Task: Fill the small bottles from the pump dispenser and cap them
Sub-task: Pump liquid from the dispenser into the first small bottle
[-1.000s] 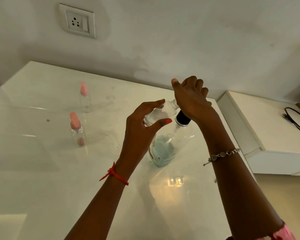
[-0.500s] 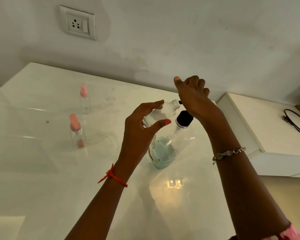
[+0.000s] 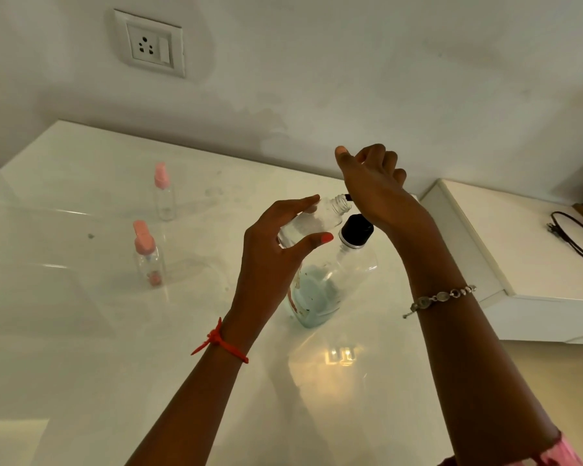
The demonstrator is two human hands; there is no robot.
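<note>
My left hand grips a small clear uncapped bottle, tilted with its threaded mouth up against the black nozzle of the pump dispenser. The dispenser is a clear bottle with a black collar and pale blue liquid low inside, standing on the white table. My right hand sits on top of the pump head with curled fingers, hiding it. Two small capped bottles stand at the left: a near one with a pink cap and a farther one.
A wall with a power socket rises behind the table. To the right, a lower white cabinet carries a black cable. A bright light reflection lies on the tabletop in front of the dispenser.
My right hand has risen with the pump head, so more of the black collar shows. The small bottle stays held at the nozzle.
</note>
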